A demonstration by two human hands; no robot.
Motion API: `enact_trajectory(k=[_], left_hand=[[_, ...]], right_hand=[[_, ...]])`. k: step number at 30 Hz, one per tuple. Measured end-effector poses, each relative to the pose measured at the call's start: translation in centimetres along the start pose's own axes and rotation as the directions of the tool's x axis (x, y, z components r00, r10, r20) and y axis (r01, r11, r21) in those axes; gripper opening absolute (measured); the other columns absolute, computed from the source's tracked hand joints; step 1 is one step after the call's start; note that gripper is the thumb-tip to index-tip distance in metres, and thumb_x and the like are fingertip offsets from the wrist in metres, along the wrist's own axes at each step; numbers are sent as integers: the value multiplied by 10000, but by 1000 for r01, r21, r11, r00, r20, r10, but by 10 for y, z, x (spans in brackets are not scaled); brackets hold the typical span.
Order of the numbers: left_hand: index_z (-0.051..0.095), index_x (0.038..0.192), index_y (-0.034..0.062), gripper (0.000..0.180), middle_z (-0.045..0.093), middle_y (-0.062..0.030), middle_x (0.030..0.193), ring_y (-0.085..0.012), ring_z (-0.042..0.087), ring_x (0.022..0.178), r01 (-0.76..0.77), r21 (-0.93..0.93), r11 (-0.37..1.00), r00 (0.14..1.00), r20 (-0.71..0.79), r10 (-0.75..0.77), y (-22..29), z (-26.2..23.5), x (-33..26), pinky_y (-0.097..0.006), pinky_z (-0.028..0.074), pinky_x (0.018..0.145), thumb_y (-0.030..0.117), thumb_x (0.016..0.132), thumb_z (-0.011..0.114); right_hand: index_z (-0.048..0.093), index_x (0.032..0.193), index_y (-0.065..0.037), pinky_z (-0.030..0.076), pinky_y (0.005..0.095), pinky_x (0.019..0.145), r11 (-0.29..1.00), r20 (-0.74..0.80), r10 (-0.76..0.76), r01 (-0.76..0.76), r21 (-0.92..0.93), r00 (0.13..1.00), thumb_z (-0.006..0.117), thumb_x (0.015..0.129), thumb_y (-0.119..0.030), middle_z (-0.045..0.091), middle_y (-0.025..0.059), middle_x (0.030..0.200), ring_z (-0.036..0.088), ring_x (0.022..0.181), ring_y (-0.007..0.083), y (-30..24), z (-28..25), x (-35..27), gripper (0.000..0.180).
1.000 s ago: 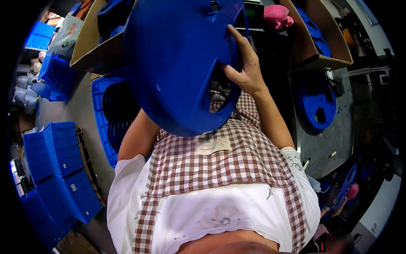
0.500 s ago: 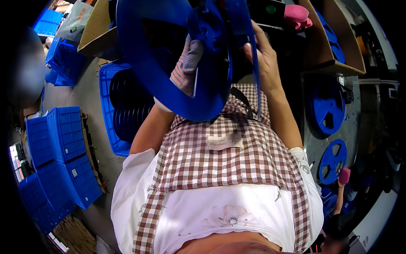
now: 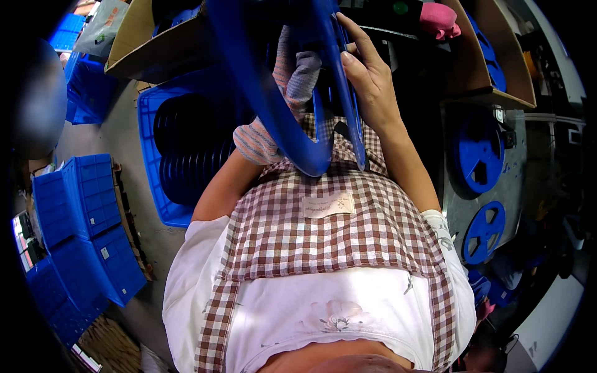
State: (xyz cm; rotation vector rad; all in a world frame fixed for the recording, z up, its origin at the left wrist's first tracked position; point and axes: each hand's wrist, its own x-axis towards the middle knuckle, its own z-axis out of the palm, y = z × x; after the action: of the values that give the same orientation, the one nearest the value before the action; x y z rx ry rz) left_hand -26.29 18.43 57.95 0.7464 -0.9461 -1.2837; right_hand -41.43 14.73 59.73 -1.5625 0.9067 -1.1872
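Note:
A large blue plastic reel [image 3: 254, 81] is held up in front of my apron, its two spoked discs seen nearly edge-on and the top cut off by the frame. My left hand [image 3: 301, 81], in a striped knitted glove, reaches through the near-left disc and is closed on the reel's inner part; its exact hold is partly hidden. Bare, my right hand [image 3: 373, 90] grips the right disc's outer side, thumb and fingers against its edge.
Left of me, a blue crate [image 3: 147, 149] holds several black discs. Cardboard boxes stand at upper left [image 3: 134, 46] and upper right [image 3: 507, 98]. Blue reel discs [image 3: 463, 149] rest on a grey surface [image 3: 457, 208] at right. Blue bins [image 3: 53, 205] are stacked far left.
The reel has turned, so its left disc now shows narrower and more edge-on. My gloved hand shows more fully between the discs; my right hand has moved slightly left.

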Motion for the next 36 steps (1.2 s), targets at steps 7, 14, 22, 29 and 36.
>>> enact_trajectory(k=[7, 14, 22, 29, 36], left_hand=[[227, 1449, 104, 603, 516, -92, 1182, -129, 582, 1015, 23, 0, 1000, 1000, -20, -23, -11, 3, 1, -243, 533, 848, 314, 943, 476], [243, 1446, 121, 553, 503, -73, 1205, -104, 572, 1025, 11, 55, 998, 1000, -20, -10, -14, 3, 6, -219, 531, 852, 229, 968, 499], [199, 1470, 119, 634, 433, -107, 1329, -167, 481, 1179, -167, 326, 931, 986, 79, 149, -8, 5, 10, -271, 449, 977, 217, 951, 551], [180, 1480, 112, 667, 406, -127, 1375, -198, 445, 1235, -151, 452, 879, 989, 81, 127, -12, -8, 10, -292, 415, 1017, 222, 945, 564], [161, 1489, 104, 701, 380, -147, 1420, -228, 410, 1291, -135, 527, 839, 991, 90, 102, -13, -18, 11, -312, 381, 1057, 228, 938, 578]], right_hand=[[443, 1394, -113, 478, 270, 687, 999, 10, -49, 49, 21, 999, 540, 894, -463, 570, 30, 790, 570, 730, 117, 11, -4, 5, 618], [441, 1398, -115, 462, 253, 715, 998, -11, -21, 21, 58, 1000, 550, 889, -456, 545, 21, 796, 557, 753, 107, 13, -2, 5, 622], [396, 1427, -111, 464, 264, 761, 996, 26, 9, -11, 83, 1000, 535, 891, -422, 565, 24, 819, 568, 780, 111, 11, -6, 4, 635], [384, 1431, -95, 471, 269, 746, 998, 31, 11, -13, 63, 999, 519, 896, -428, 575, 34, 814, 574, 763, 116, 15, -6, 6, 644], [378, 1433, -100, 479, 271, 727, 994, 55, 90, -93, 63, 994, 512, 902, -415, 578, 34, 813, 580, 760, 117, 9, -5, 4, 632]])
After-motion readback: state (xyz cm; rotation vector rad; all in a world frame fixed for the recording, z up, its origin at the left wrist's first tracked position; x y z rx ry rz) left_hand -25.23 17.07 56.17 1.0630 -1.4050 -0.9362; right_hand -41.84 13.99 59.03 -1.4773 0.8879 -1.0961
